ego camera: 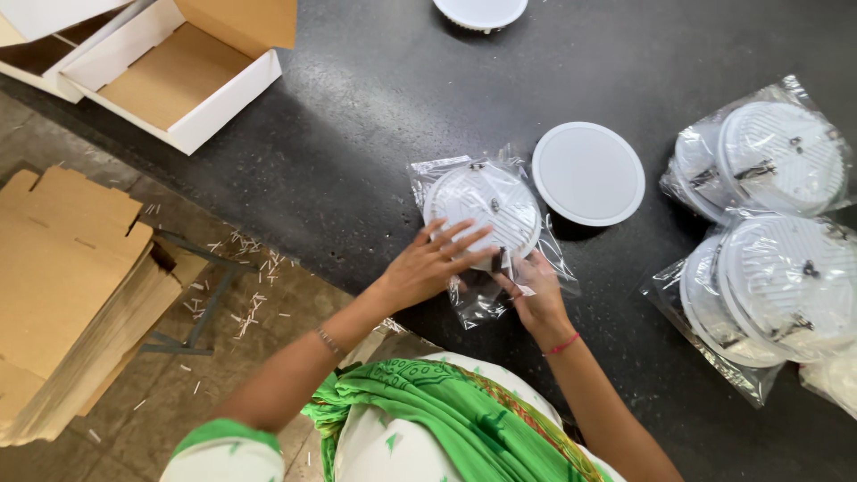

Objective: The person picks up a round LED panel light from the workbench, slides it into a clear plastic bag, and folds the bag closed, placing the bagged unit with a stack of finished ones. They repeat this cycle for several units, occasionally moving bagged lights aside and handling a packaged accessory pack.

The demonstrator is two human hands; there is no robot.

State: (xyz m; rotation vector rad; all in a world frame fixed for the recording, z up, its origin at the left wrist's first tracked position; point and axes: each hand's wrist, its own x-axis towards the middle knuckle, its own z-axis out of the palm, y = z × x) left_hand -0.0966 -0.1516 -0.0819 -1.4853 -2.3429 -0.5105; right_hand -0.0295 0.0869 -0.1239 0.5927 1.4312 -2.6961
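On the dark speckled bench (357, 116), just in front of the person, lies a round white ribbed light fitting in a clear plastic bag (482, 219). The left hand (428, 263) rests on it with fingers spread flat, while the right hand (531, 290) pinches the bag's loose open end. To my eye, doing this well means holding the fitting down firmly and pulling the film smooth, away from the bare white round disc (587, 172) just beside it.

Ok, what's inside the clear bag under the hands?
A round white ribbed light fitting fills the clear bag. The left hand covers its lower left edge, the right hand the bag's open end.
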